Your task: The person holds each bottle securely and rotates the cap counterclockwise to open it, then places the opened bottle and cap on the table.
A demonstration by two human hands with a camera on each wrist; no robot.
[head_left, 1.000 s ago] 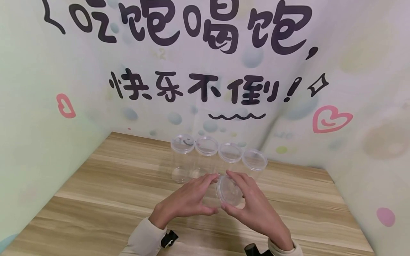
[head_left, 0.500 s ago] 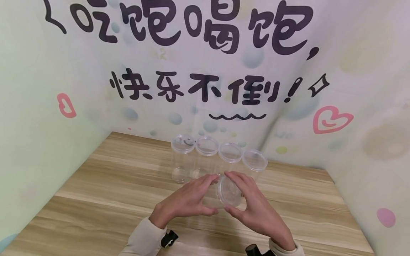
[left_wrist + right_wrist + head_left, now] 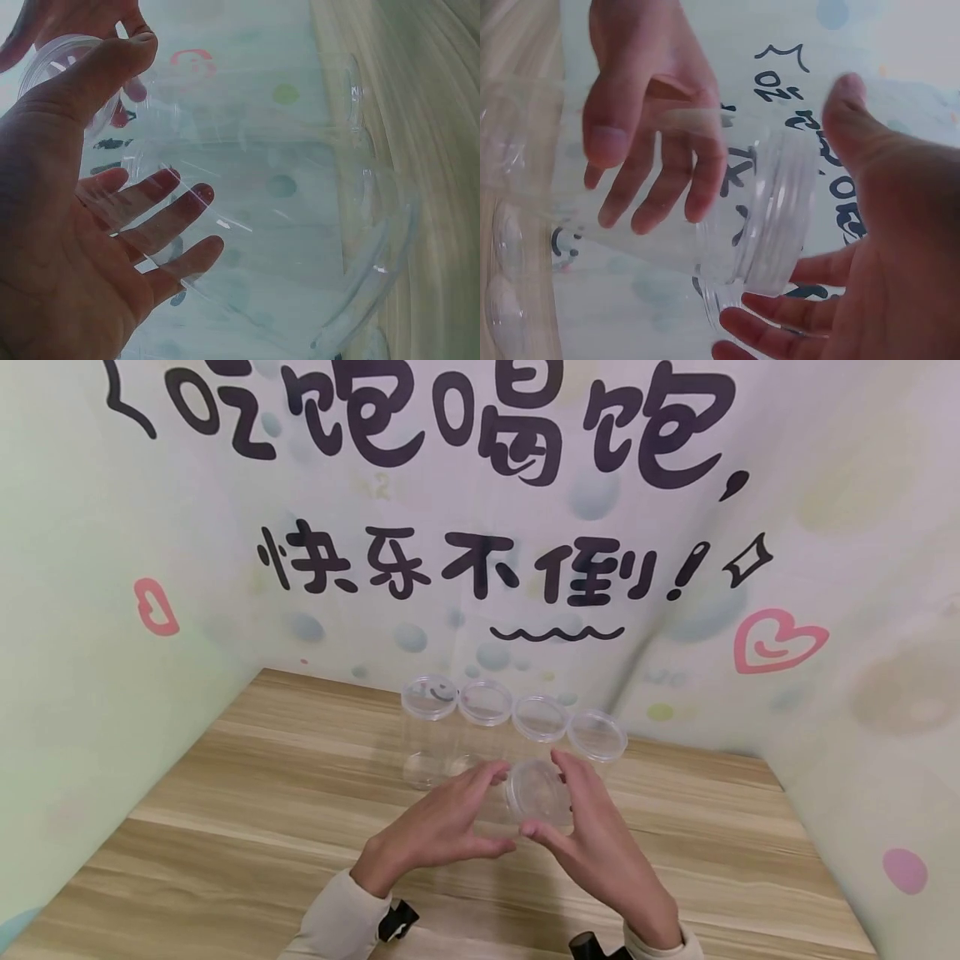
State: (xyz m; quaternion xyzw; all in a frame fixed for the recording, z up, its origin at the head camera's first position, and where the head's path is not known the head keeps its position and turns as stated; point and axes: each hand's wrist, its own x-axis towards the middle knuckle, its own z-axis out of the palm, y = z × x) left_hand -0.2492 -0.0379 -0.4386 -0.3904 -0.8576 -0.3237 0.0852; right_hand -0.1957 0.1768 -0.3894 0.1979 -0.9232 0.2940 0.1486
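A clear plastic jar (image 3: 491, 806) with a round clear screw lid (image 3: 542, 793) is held tilted over the table, its lid end towards the right. My left hand (image 3: 431, 827) grips the jar's body, thumb on the near side and fingers behind, as the left wrist view shows through the clear wall. Around the lid sits my right hand (image 3: 603, 843) with its fingers spread. In the right wrist view, the right thumb (image 3: 851, 112) stands off the lid, while the fingers (image 3: 780, 311) lie right at its lower edge.
Several matching clear jars (image 3: 429, 760) with lids stand upright in a row behind the hands, close to the back wall cloth (image 3: 360, 635). The wood-grain table (image 3: 247, 793) meets printed cloth at the left, back and right. Both wrists carry a black camera mount (image 3: 397, 920).
My right hand has loosened from the lid, its thumb and fingers now spread wider. The lid end of the jar has tipped slightly upward. The left hand has stayed almost still.
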